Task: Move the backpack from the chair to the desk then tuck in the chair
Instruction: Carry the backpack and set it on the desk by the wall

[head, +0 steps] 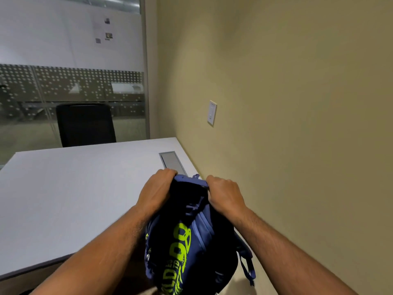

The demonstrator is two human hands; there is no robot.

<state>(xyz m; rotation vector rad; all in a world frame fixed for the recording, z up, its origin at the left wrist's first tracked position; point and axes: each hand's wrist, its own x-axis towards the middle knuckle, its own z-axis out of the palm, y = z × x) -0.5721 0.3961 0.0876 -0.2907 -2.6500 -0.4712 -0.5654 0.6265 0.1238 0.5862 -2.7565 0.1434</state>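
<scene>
A dark blue backpack (191, 241) with lime-green lettering hangs in the air in front of me, over the near right corner of the white desk (74, 199). My left hand (156, 191) grips its top on the left and my right hand (224, 193) grips its top on the right, both closed on the fabric. The bag's straps dangle at its lower right. The chair it came from is out of view.
A black chair (85, 124) stands behind the desk's far edge, in front of a glass partition. A grey cable hatch (172, 161) is set into the desk near the beige wall (297, 124) on the right. A white wall switch (212, 112) is mounted there.
</scene>
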